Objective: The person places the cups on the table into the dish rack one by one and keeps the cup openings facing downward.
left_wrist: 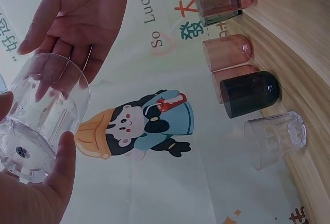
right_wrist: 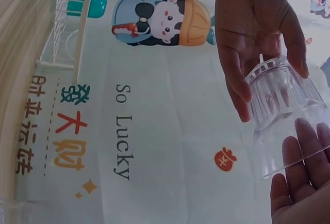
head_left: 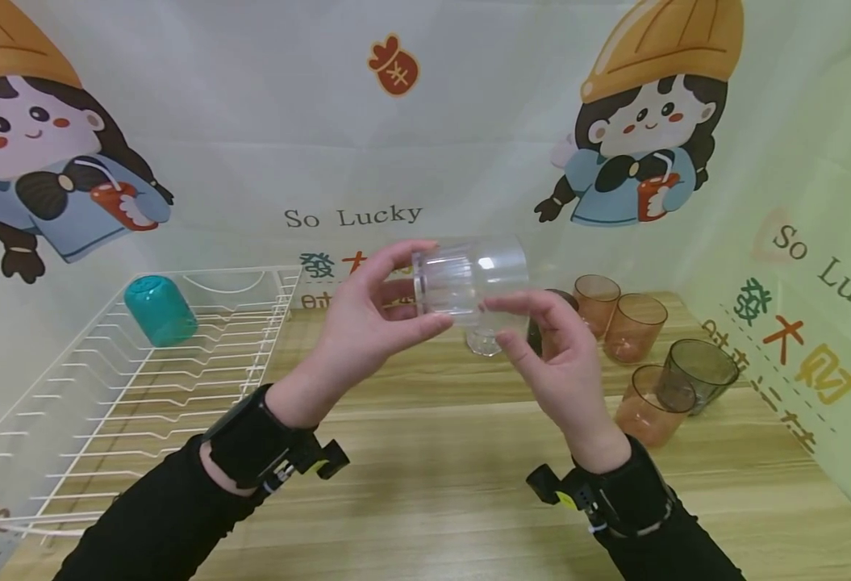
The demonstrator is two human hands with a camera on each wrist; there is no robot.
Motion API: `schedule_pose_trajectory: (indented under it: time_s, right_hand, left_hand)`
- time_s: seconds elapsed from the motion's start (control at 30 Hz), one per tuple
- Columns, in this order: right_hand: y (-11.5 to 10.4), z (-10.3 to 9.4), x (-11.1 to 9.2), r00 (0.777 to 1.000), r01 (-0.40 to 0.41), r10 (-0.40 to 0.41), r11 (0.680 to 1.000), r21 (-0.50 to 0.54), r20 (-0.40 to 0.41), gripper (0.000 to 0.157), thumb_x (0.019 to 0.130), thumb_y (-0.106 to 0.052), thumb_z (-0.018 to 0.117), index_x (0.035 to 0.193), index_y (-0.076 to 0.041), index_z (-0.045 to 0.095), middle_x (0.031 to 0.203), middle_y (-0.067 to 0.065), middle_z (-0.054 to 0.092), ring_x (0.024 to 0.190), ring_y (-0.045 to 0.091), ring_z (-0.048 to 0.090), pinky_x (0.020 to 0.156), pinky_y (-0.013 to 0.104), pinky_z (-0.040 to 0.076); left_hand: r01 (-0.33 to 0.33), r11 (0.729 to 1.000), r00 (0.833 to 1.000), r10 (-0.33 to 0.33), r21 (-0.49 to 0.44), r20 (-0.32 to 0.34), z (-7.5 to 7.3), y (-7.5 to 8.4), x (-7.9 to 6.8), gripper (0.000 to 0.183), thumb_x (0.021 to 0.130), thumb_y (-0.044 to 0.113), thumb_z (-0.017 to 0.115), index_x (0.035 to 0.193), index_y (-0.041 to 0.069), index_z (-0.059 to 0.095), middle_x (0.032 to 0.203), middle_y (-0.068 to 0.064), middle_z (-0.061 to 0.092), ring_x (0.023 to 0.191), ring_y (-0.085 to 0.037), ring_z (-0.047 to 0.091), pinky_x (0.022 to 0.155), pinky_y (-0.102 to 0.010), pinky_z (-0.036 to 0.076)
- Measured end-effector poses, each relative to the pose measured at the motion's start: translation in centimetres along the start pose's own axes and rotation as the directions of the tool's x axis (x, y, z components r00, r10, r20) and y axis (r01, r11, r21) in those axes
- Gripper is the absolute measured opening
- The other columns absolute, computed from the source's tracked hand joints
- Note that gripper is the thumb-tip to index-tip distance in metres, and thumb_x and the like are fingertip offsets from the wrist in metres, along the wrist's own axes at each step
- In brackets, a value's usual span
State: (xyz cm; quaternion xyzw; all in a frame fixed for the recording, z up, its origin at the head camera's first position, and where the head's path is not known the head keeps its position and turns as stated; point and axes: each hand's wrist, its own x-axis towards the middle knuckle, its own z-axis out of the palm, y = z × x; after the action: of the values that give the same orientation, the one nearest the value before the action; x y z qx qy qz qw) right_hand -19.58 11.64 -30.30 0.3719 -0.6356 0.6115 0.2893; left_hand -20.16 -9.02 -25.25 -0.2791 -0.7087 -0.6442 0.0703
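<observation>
A clear glass tumbler (head_left: 494,266) is held up above the table, tipped on its side with its mouth toward the right. My left hand (head_left: 363,319) grips it around the ribbed base, thumb along the lower side and fingers over the top. Close by its rim is my right hand (head_left: 559,363), index finger reaching to the glass and the other fingers loosely bent. In the left wrist view, the right fingers show through the wall of the tumbler, with the right thumb apart from it.
A white wire rack (head_left: 178,387) stands at the left, with a teal cup (head_left: 160,311) lying in it. On the right of the wooden table (head_left: 410,484) are several orange cups (head_left: 636,327), a dark grey cup (head_left: 701,371) and, farther back, another clear glass (head_left: 483,342). A printed cloth (head_left: 469,161) hangs behind.
</observation>
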Motion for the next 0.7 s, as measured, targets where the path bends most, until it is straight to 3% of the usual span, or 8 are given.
schedule_pose_trajectory:
  time_s: [0.13,0.53,0.7]
  right_hand:
    - [0.1,-0.4,-0.2,0.999,-0.009,0.011,1.000,-0.030,0.048,0.039,0.086,-0.015,0.066,0.115,0.008,0.055,0.117,0.012,0.058,0.112,0.030,0.047,0.100,0.041,0.036]
    - [0.7,-1.3,-0.6,0.992,0.014,0.006,0.987,-0.157,0.122,0.054,0.074,0.005,0.070,0.125,-0.001,0.055,0.127,0.006,0.054,0.119,0.027,0.043,0.103,0.042,0.031]
    - [1.2,-1.7,-1.0,0.988,0.030,0.003,0.976,-0.214,0.154,0.061,0.072,0.000,0.074,0.129,-0.002,0.053,0.130,0.005,0.052,0.121,0.025,0.041,0.102,0.041,0.032]
  left_hand:
    - [-0.003,1.000,1.000,0.003,-0.001,0.011,0.0,0.0,-0.1,0.066,0.072,0.005,0.077,0.130,0.019,0.050,0.127,-0.003,0.049,0.096,-0.023,0.061,0.075,-0.037,0.054]
    - [-0.024,1.000,1.000,0.024,0.019,0.006,-0.4,0.0,-0.3,0.064,0.072,0.005,0.077,0.129,0.018,0.051,0.123,-0.005,0.051,0.098,-0.022,0.060,0.075,-0.038,0.054]
    - [-0.025,0.999,1.000,0.025,0.024,0.001,-0.8,-0.1,-0.4,0.062,0.073,0.005,0.077,0.129,0.018,0.052,0.122,-0.005,0.051,0.099,-0.022,0.060,0.076,-0.038,0.053]
